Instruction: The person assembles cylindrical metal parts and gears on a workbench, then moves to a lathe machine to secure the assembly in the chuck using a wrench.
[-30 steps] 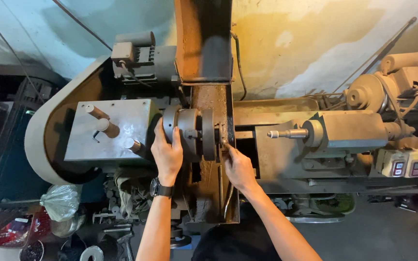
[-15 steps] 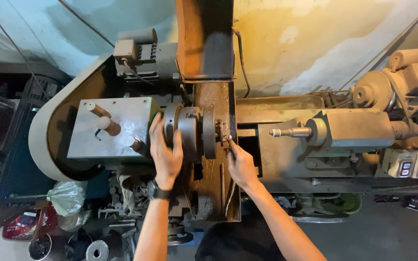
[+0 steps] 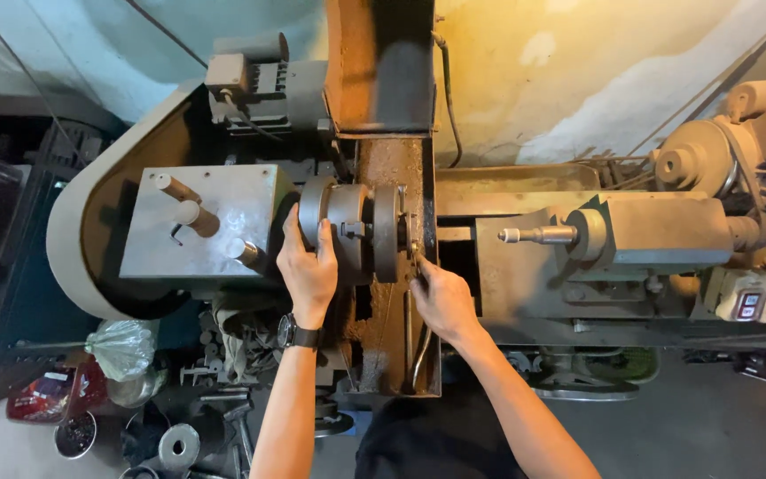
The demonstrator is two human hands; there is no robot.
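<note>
- Head view: a lathe chuck (image 3: 352, 232) is seen at the middle of an old lathe, mounted on the spindle just right of the grey headstock (image 3: 197, 226) and just left of the rusty bed (image 3: 392, 293).
- The left hand (image 3: 308, 270) is laid over the near rim of the chuck, its fingers (image 3: 323, 238) curled onto the rim in a clenched grip; a dark wristwatch (image 3: 299, 334) is worn on that wrist.
- The right hand (image 3: 441, 297) is set just beside the chuck's right face, its fingers (image 3: 420, 263) pinched at a small dark part there; whether a tool or a workpiece is held cannot be told.
- The tailstock (image 3: 658, 232) with its pointed centre (image 3: 538, 235) stands well apart to the right, aimed at the chuck.
- Handling, as judged: the chuck is thick steel, so it is taken as heavy, stiff and not fragile; its surface is likely oily and slippery. The outer rim, where the left hand lies, is judged the best hold, away from the protruding jaw blocks.
- Against the frame half a second earlier: both hands are found in much the same places on the chuck; the camera view is shifted slightly, and the right hand's fingers appear drawn a little closer to the chuck face.
</note>
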